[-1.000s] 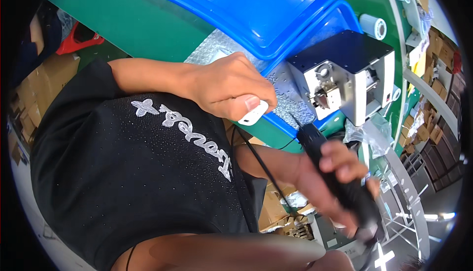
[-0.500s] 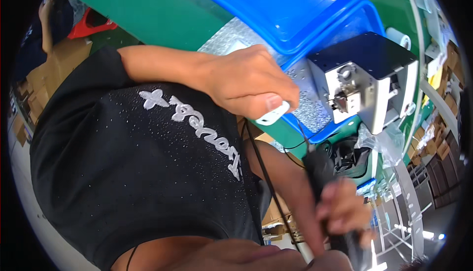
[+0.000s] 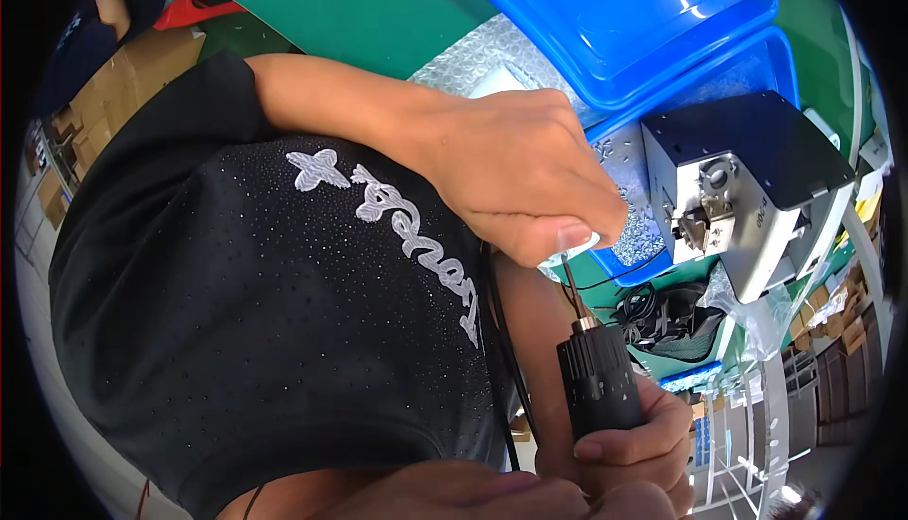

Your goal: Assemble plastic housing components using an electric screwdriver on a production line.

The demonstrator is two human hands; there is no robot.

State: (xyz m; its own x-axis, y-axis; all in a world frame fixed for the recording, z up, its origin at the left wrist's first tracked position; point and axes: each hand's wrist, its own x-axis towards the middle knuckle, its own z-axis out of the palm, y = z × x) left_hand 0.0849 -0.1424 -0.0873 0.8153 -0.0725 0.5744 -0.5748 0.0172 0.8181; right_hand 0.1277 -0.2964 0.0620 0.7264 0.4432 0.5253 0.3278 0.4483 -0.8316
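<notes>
My left hand [image 3: 534,175] comes in from the left, closed, and pinches a small white plastic piece [image 3: 570,249] between thumb and fingers; most of the piece is hidden by them. In the lower right, my right hand [image 3: 638,449] wraps round a black electric screwdriver [image 3: 601,378], which stands with its shaft upward. Its thin bit [image 3: 572,288] reaches up to the white piece. Whether the tip sits in a screw I cannot make out. Right of my left hand, a boxy metal screw feeder [image 3: 747,156] with a black top stands by many loose small screws [image 3: 636,236].
A blue bin [image 3: 695,24] rests at the top, over another blue tray [image 3: 771,57] beside the feeder. Bubble wrap [image 3: 463,57] lies on the green table [image 3: 350,9]. Black cables [image 3: 643,317] and a clear plastic bag [image 3: 757,317] are at the right. Another person [image 3: 109,9] is at upper left.
My right hand has brought the screwdriver, earlier blurred and apart at lower right, up to the white piece. My left hand still holds the piece. The whole view has shifted.
</notes>
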